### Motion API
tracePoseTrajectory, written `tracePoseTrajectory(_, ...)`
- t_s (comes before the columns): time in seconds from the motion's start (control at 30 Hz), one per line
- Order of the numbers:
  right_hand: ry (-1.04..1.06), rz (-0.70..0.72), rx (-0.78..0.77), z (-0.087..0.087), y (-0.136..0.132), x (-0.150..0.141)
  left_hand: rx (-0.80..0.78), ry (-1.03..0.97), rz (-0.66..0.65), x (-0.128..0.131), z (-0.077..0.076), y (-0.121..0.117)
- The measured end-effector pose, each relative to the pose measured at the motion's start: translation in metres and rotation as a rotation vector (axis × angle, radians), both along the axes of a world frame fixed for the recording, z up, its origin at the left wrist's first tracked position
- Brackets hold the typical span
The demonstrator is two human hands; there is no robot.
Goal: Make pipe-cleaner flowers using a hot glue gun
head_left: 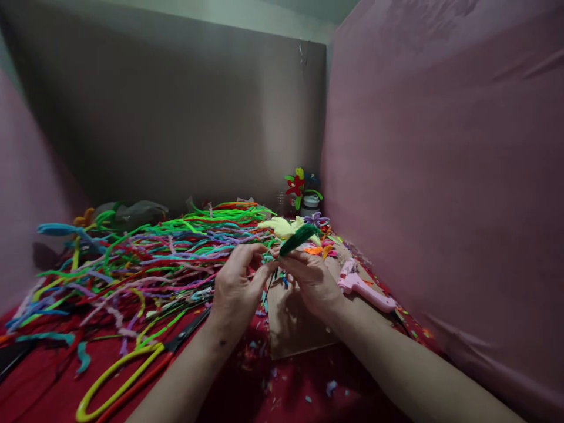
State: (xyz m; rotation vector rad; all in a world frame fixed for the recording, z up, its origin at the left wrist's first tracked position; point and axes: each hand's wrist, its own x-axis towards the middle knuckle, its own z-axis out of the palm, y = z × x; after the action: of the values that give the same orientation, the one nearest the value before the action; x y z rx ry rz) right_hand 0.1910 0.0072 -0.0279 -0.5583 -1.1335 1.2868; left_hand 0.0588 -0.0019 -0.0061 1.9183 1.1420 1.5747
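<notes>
My left hand (240,285) and my right hand (315,282) meet in front of me, fingertips pinched close together. Between them is a dark green fuzzy pipe-cleaner leaf (300,239), which slants up to the right from my right fingers. A thin dark stem (268,283) hangs below my left fingers. Just beyond the leaf shows a pale yellow pipe-cleaner flower (282,226); whether it is joined to the held stem I cannot tell. Under my hands lies a brown cardboard sheet (299,335).
Many coloured pipe cleaners (176,247) cover the left side of the red cloth (247,388). Scissors (123,376) with yellow and red handles lie at front left. A pink glue gun (368,291) rests at right. A vase of flowers (311,202) stands behind, near the pink wall (440,164).
</notes>
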Motion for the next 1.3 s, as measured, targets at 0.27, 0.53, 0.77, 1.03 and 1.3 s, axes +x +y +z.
tracePoseTrajectory(0.27,-0.029,0.044,0.157,0.003,-0.01,-0.008,-0.11,-0.287,-0.205,0.012,0.008,-0.009)
tracePoseTrajectory(0.53,0.005,0.031,0.088,0.0,-0.012,-0.012,-0.121,-0.357,-0.223,0.009,0.003,-0.007)
tracePoseTrajectory(0.77,0.055,0.075,-0.067,-0.003,-0.011,-0.012,-0.131,-0.375,-0.328,0.003,0.008,-0.005)
tracePoseTrajectory(1.03,0.08,0.146,-0.072,0.001,-0.014,-0.011,-0.3,-0.587,-0.608,-0.007,0.006,0.006)
tracePoseTrajectory(1.3,0.067,0.154,-0.011,-0.001,-0.013,-0.011,-0.341,-0.566,-0.627,-0.014,0.005,0.01)
